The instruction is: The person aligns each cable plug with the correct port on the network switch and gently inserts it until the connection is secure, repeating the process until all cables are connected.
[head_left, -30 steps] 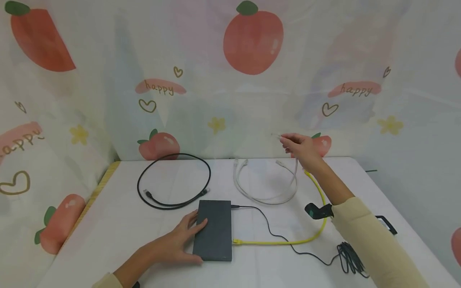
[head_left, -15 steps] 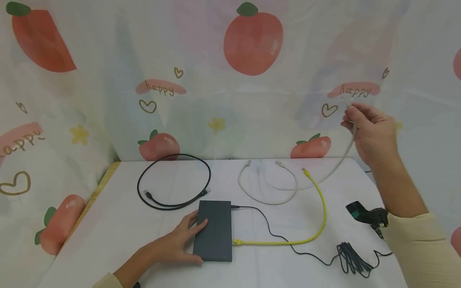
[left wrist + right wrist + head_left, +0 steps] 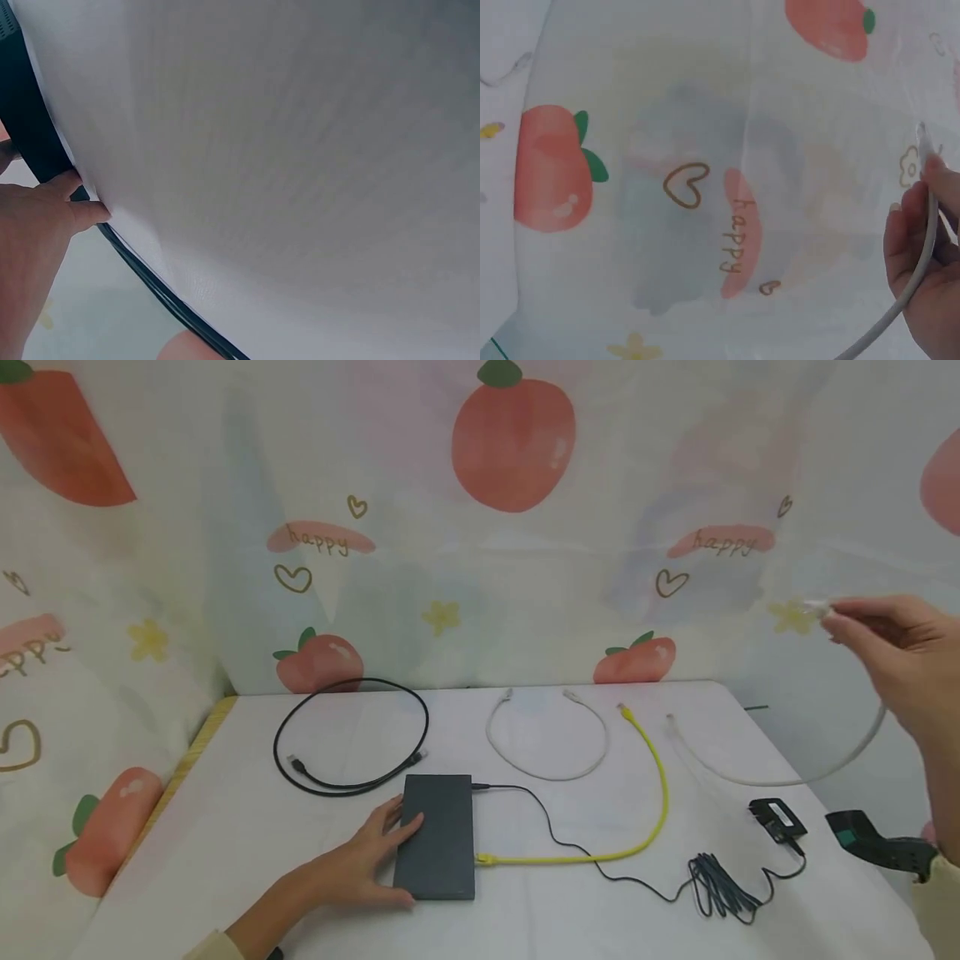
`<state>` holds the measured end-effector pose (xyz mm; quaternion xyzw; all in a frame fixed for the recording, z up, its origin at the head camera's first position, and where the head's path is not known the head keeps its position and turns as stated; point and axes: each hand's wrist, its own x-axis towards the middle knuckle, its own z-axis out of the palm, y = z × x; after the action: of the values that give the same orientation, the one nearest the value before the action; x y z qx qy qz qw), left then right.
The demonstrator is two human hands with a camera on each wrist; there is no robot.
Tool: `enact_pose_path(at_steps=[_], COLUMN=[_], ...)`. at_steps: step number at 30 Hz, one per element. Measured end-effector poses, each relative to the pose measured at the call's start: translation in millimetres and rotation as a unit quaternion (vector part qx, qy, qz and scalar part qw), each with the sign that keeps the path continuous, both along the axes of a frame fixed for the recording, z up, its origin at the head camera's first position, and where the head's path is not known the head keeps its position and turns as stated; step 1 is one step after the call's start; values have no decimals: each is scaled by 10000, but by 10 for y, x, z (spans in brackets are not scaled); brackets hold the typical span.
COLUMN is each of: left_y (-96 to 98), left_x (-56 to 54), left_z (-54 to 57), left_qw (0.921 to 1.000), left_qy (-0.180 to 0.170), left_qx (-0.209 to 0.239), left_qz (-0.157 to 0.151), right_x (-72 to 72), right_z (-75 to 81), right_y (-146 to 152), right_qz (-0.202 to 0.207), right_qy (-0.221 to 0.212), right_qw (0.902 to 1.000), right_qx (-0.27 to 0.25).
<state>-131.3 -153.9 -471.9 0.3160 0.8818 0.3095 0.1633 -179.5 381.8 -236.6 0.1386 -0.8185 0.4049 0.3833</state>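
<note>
My left hand (image 3: 356,864) rests at the left side of a flat dark grey network switch (image 3: 435,843), a finger on its top and the thumb by its near left corner. A yellow Ethernet cable (image 3: 555,860) and a thin black power cord (image 3: 536,797) run from the switch's right side. Raised at the far right, my right hand (image 3: 903,647) pinches a white Ethernet cable (image 3: 765,783) just behind its clear plug. That cable sags to the table, its other end lying near the back right. In the right wrist view, the white cable (image 3: 889,321) hangs across the palm.
A coiled black cable (image 3: 281,739) lies at the back left, a second white cable (image 3: 551,777) in the back middle. A black power adapter (image 3: 777,818) and its bundled cord (image 3: 723,887) lie at the right. A printed curtain (image 3: 517,568) stands behind the table.
My right hand has carried the white cable's end rightward, drawing that cable away from the other white one. My left hand has stayed on the switch. The head view has shifted slightly.
</note>
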Motion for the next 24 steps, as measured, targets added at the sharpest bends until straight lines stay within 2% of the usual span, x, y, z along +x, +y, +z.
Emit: enact_pose_path(at_steps=[1,3,5,7,10,17,24], left_y=[-9,-22,-30,-31,-36,-30,-34], left_x=[3,6,5,4,5,3,1], left_z=[1,2,-2,-6,-14,-20,-25], left_qw=[10000,10000,10000,10000,10000,10000,10000], left_qy=[4,2,1,7,27,40,26], left_qx=[-4,-5,11,-6,-23,-35,-68], left_qz=[16,32,26,16,17,9,10], right_x=[16,30,38,50,88,158,155], right_z=[-47,-169,-314,-475,-722,-1182,-1548], right_y=[-63,-210,-366,-527,-762,-1140,-1327], right_qz=[-294,-258,12,344,817,1687,2161], right_qy=[-43,20,56,44,-245,-1058,-1521], right_qw=[9970,9860,9754,9672,9639,9621,9547], right_qx=[716,1647,2204,2515,2523,1866,1368])
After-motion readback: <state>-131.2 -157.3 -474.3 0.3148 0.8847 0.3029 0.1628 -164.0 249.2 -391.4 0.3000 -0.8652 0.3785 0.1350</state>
